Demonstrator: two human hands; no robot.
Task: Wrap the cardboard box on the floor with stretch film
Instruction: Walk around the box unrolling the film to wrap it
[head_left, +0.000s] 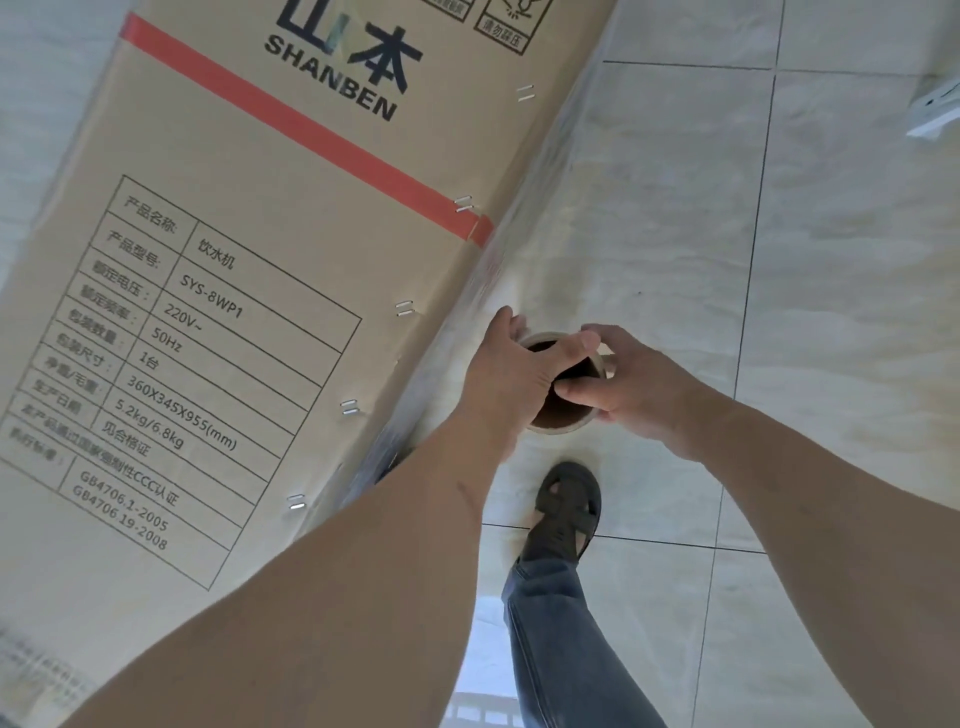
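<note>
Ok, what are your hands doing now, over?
Left hand and right hand both gripping film roll. Film stretched along box. Own foot close below.

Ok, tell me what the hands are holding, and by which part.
Both hands hold the stretch film roll by the open end of its cardboard core: left hand with thumb hooked inside, right hand pinching the rim.

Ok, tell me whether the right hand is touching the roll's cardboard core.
Touching. The head view shows the right hand on the cardboard core, fingers curled over its rim into the opening, with the left hand gripping the opposite side.
</note>
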